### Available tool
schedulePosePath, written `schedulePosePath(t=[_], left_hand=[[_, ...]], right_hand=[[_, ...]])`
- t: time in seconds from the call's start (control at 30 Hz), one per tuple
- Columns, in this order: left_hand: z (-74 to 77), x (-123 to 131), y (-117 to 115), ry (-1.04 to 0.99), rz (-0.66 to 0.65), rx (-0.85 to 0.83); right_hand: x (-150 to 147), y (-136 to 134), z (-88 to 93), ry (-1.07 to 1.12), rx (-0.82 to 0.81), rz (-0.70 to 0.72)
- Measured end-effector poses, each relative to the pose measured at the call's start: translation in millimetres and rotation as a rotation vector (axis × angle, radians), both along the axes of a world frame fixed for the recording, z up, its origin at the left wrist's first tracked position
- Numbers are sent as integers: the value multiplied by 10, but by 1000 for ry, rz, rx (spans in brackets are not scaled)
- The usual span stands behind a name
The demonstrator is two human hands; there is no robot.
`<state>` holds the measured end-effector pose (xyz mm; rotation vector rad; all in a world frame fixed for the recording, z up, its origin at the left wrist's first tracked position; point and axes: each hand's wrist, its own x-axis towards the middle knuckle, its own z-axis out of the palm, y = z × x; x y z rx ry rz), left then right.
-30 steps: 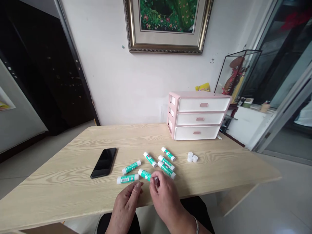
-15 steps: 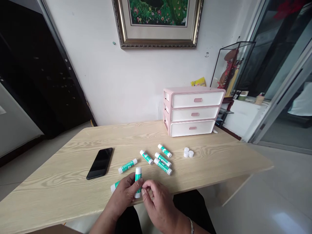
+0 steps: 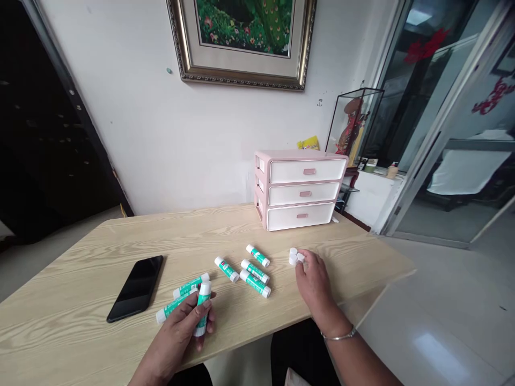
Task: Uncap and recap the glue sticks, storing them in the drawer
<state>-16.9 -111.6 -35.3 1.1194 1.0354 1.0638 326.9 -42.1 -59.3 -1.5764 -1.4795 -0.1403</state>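
My left hand (image 3: 185,324) is wrapped round a green and white glue stick (image 3: 203,308), held nearly upright near the table's front edge. Farther right, my right hand (image 3: 316,280) has thumb and forefinger closed on a small white cap (image 3: 300,258). Two more white caps (image 3: 293,259) sit against it on the table. Beside my left hand lie two glue sticks (image 3: 190,286), one partly covered by the hand. Between my hands, several more glue sticks (image 3: 255,283) lie flat, most of them slanting alike.
A black phone (image 3: 135,289) lies on the wooden table (image 3: 72,284) at the left. A pink and white drawer unit (image 3: 303,193) stands at the back, with a yellow packet (image 3: 309,143) behind its top. The table's right corner ends past my right hand.
My right hand has left the glue stick and moved right to the white caps. My left hand still holds the stick. The camera view has turned to the right.
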Motion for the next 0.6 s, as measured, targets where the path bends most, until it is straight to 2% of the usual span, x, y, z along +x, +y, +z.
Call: schedulePosePath(t=[0.17,0.27,0.37,0.47,0.6], left_hand=[[-166,-30,72,-33,-32,13],[-133,-19,43,-18,-47,24],[-49,1,-19,2,-62,41],[-2,19,-66,0,-56,51],[10,53,-65,-29,-21,49]], right_hand=[[238,174,-105,-159,-150,22],[277,258,-179,-215,-212,81],[278,278,-175,-222,-227,93],[244,201,-79,-157,-213,70],[-17,-45,206,117,-70,36]])
